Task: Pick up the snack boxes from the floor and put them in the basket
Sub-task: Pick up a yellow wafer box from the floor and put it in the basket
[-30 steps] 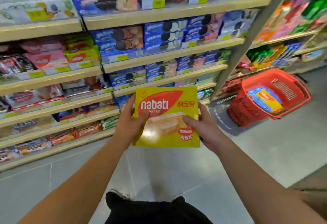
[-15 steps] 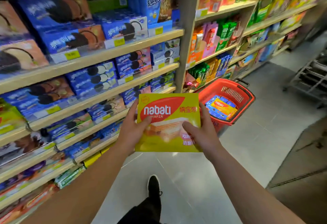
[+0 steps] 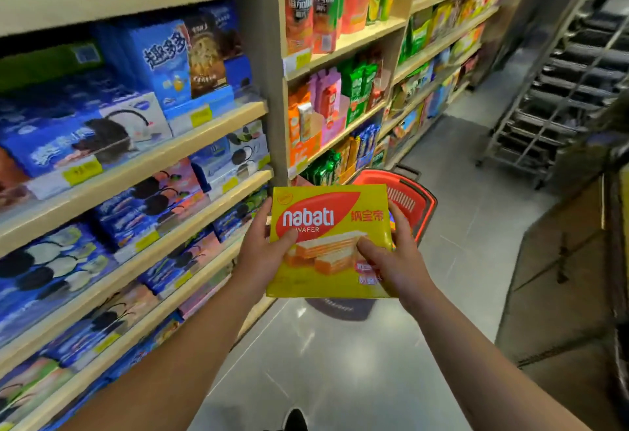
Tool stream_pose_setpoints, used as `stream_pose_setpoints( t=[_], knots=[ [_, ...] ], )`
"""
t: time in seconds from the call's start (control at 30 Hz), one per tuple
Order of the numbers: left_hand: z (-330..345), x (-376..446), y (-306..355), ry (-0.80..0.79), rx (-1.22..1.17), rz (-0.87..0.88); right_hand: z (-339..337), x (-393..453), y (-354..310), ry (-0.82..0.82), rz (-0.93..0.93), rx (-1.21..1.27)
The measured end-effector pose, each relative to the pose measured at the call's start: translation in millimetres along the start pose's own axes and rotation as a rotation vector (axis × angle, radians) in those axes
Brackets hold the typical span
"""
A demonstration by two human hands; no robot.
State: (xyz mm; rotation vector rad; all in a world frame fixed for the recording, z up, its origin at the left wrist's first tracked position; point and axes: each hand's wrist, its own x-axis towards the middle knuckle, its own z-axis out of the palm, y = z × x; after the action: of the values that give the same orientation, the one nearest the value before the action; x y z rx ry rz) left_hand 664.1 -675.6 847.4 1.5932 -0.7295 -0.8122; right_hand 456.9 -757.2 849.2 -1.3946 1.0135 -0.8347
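You've got the yellow Nabati wafer box (image 3: 332, 243) up in front of you, face toward the camera, roughly upright with a slight tilt. Your left hand (image 3: 263, 253) grips its left edge, thumb across the front near the red logo, fingers hidden behind the box. Your right hand (image 3: 391, 260) grips the right edge the same way, thumb lying on the wafer picture, fingers wrapped round the side. So both grips are closed on the box, nothing loose. The red basket (image 3: 413, 200) sits on the floor (image 3: 357, 355) just behind the box from this view; only its right rim and slotted wall show, plus a dark handle at the back, and the box covers most of it. Can't tell what's inside. Basket stands close to the foot of the shelving (image 3: 143, 165) on your left, which carries blue cookie boxes on several tiers with yellow price tags. Further along, a second bay holds orange, pink and green snack packs. A metal rack trolley (image 3: 558, 90) stands well apart on the right side of the aisle. Your dark shoe (image 3: 295, 420) shows at bottom edge.
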Motion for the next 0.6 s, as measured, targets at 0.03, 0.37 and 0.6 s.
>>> stream_pose_setpoints(
  t=[0.03,0.37,0.6],
  knots=[
    [8,10,4,-0.027,-0.01,0.009,-6,9,0,0.011,0.006,0.001],
    [136,97,-2,-0.209,-0.052,-0.082,-113,92,39,0.135,0.093,-0.026],
    [270,140,-24,-0.263,0.016,-0.136,-236,165,83,0.113,0.198,-0.065]
  ],
)
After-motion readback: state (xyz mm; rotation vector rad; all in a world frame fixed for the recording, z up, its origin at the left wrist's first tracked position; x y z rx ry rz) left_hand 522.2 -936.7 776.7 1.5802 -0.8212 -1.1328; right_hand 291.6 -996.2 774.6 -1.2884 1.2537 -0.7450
